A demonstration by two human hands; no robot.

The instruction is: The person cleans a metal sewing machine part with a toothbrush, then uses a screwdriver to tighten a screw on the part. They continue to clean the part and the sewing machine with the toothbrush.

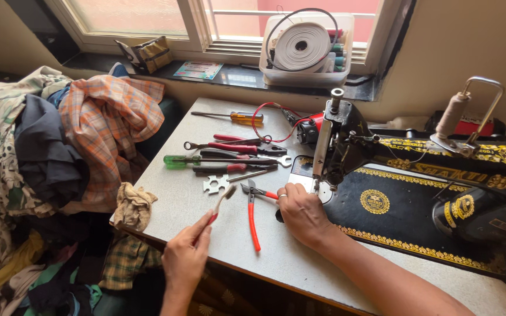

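On the table (218, 234), left hand (185, 257) pinches a toothbrush (222, 202); right hand (303, 213), fingers curled, rests beside red-handled pliers (253, 216) and sewing machine (417, 175)

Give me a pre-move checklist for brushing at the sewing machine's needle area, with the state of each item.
1. Left hand grips the toothbrush: ok.
2. Right hand rests by the sewing machine needle area: ok.
3. Red-handled pliers lie between the hands, in the brush's path: not ok.
4. Needle raised, away from the fingers: cannot tell.
5. Motor's red wire away from both hands: ok.
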